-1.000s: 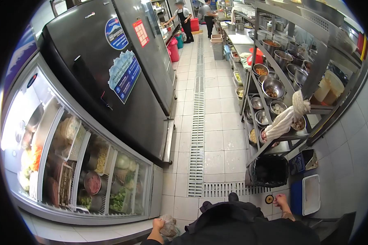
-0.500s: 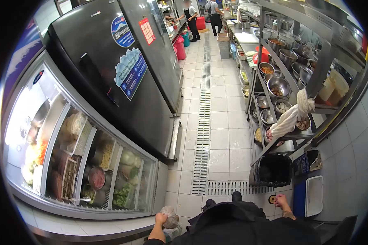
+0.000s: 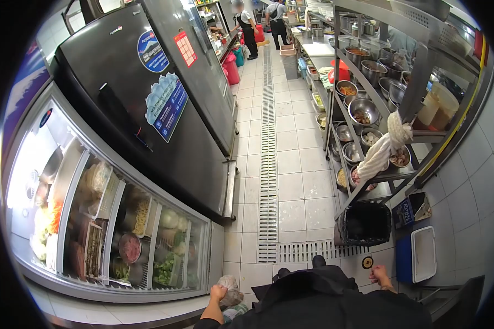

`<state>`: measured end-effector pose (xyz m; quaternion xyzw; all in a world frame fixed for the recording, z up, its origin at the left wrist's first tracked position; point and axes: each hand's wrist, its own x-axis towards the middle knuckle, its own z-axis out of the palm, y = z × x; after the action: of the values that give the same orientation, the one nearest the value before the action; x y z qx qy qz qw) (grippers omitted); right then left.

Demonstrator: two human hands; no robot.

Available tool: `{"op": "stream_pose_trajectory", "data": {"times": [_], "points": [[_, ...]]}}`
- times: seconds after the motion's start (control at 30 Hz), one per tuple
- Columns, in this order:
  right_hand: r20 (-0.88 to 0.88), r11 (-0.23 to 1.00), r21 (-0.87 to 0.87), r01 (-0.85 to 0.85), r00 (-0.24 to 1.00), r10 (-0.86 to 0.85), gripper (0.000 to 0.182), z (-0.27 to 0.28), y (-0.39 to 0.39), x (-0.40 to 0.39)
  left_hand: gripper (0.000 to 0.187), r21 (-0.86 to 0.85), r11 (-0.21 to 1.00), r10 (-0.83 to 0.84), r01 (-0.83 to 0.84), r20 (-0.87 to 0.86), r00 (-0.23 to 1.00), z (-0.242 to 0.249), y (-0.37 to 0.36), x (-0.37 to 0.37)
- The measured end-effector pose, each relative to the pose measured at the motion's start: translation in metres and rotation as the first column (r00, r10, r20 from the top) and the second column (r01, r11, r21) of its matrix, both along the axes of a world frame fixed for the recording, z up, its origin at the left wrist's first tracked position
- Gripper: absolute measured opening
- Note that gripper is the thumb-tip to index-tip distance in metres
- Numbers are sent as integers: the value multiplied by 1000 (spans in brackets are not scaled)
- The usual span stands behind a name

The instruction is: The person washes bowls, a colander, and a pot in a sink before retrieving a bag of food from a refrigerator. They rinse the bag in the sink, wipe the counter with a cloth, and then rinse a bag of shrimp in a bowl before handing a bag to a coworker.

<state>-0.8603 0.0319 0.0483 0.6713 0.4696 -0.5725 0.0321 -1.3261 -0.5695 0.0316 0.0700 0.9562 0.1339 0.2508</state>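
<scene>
My left hand (image 3: 218,292) is closed on the top of a filled plastic bag (image 3: 230,291) at the lower left of my body. A green and white cloth-like thing (image 3: 235,312) shows just below the bag. On the other side, my right hand (image 3: 379,274) hangs with its fingers curled; whether anything is in them is too small to tell. Near that hand is a round yellow and black floor drain (image 3: 368,262). The lit glass-front fridge (image 3: 208,247) stands left of my left hand, with food on its shelves.
A dark fridge (image 3: 121,109) lines the left. On the right stand a metal rack (image 3: 340,148) with bowls, a knotted white cloth (image 3: 383,146), a black-lined bin (image 3: 365,226) and a blue and white cooler (image 3: 423,254). Two people (image 3: 247,28) (image 3: 276,23) are far down the tiled aisle (image 3: 291,186).
The view has shifted slightly, so the rack and aisle sit a little further left. My left hand still holds the bag. Both distant people have changed posture a little.
</scene>
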Motion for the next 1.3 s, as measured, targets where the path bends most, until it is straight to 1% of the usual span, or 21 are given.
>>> {"op": "stream_pose_trajectory", "data": {"times": [0.2, 0.27, 0.3, 0.37, 0.4, 0.47, 0.53, 0.6, 0.7, 0.77, 0.8, 0.87, 0.9, 0.97, 1.0, 1.07, 1.1, 1.17, 1.2, 1.27, 1.3], "points": [[37, 1000, 7, -3, 999, 2, 8, 8, 6, -8, 30, -8, 1000, 1, -1, 17, 1000, 18, 10, 6], [4, 1000, 22, 1, 1000, -1, 9, 2, 11, -10, 32, -96, 985, 142, -142, -5, 990, 22, 13, 10], [5, 1000, 24, -1, 1000, 0, 9, 0, 13, -11, 32, -95, 985, 143, -143, -3, 990, 19, 11, 11], [11, 1000, 13, -28, 1000, 27, 10, 1, 17, -15, 35, -198, 978, 57, -66, -53, 997, 18, 9, 16], [13, 999, 14, -31, 999, 31, 10, 3, 17, -16, 35, -198, 978, 60, -69, -51, 997, 21, 9, 19], [-9, 999, 35, -3, 1000, 3, 12, 9, 17, -20, 39, -367, 930, -38, 18, -45, 998, 31, 10, 26], [-90, 987, 102, -125, 987, 135, 17, -5, 24, -13, 43, -440, 895, -75, 77, 22, 997, 13, -7, 25], [-50, 992, 91, -86, 995, 91, 19, -16, 30, -16, 50, -387, 920, -39, 56, 52, 998, 19, -8, 30], [-1, 992, 84, -90, 996, 91, 13, -6, 24, -22, 51, -407, 911, -35, 65, 82, 996, 14, -9, 34], [33, 999, 1, -40, 999, 40, 9, -6, 21, -20, 57, -444, 892, -50, 85, 90, 995, 18, -9, 38], [40, 999, 0, -40, 998, 40, 9, -6, 20, -18, 57, -444, 892, -50, 88, 97, 994, 22, -7, 39], [-18, 999, -14, -42, 999, 42, 9, -9, 19, -12, 63, -395, 917, 59, 48, 255, 965, 35, 1, 41], [-14, 999, -15, -39, 999, 39, 9, -9, 20, -13, 63, -396, 917, 57, 52, 258, 964, 34, 1, 43], [-25, 999, 16, -39, 999, 39, 9, -8, 17, -13, 67, -313, 950, 85, 11, 294, 952, 29, -4, 51], [-21, 999, 10, -36, 999, 37, 9, -8, 15, -11, 67, -317, 948, 85, 15, 298, 951, 14, -14, 54], [0, 999, 2, -37, 999, 37, 9, -13, 18, -11, 69, -200, 979, 44, 25, 334, 942, -15, -28, 50], [0, 999, 0, -36, 999, 36, 9, -13, 18, -12, 69, -202, 979, 43, 27, 334, 942, -16, -26, 45], [10, 999, 7, -47, 999, 47, 8, -12, 18, -14, 68, -135, 973, -80, 189, 568, 819, -17, -23, 34], [10, 999, 4, -47, 999, 47, 8, -12, 18, -15, 68, -138, 972, -79, 189, 568, 819, -27, -24, 31], [1, 999, 9, -44, 999, 44, 9, -12, 19, -16, 68, -109, 982, -48, 156, 653, 756, -42, -27, 29], [2, 999, 5, -44, 999, 44, 9, -11, 19, -18, 68, -113, 981, -45, 156, 654, 755, -33, -23, 32]]}}
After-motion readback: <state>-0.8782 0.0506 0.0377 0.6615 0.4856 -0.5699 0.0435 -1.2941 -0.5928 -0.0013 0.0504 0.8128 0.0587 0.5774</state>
